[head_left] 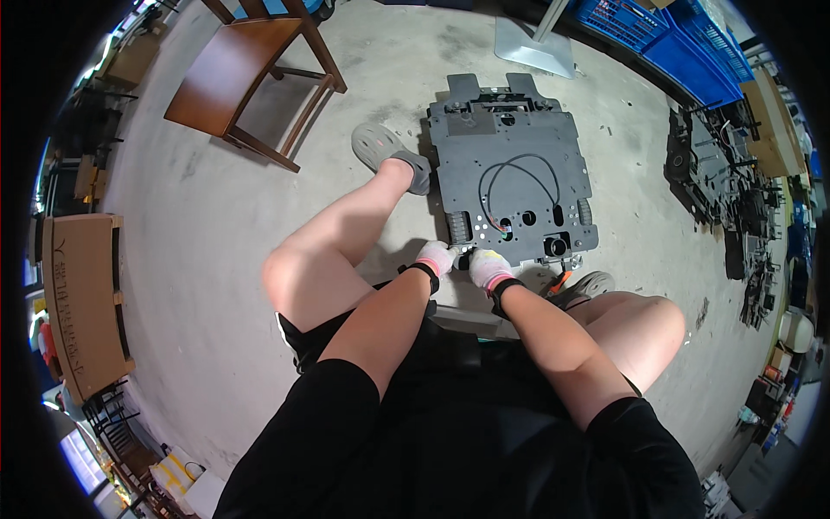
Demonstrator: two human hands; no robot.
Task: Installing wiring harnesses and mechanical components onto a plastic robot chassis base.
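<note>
Black shirt (519,441): worn by the person, spread across the bottom of the frame.
Left hand (437,257): gloved in white and pink, brought to the machine base's near edge at mid-frame; its fingers are bent inward, but whether anything is gripped cannot be told.
Right hand (490,268): gloved likewise, set just right of the other; its fingers are hidden by its own back, so how far they are closed, and on what, cannot be told.
Small dark part (464,259): seen between the hands.
Orange piece (562,281): seen below the base's near-right corner, near a grey shoe (596,283).
Machine base (519,130): flat, dark grey, laid on the floor (225,251), right of upper centre.
Black cable (558,183): looped over its top.
Wooden chair (238,69): stood at upper left.
Dark parts (713,169): heaped at the right.
Cardboard box (86,294): placed at the left edge.
Blue crates (705,56): grouped at upper right.
</note>
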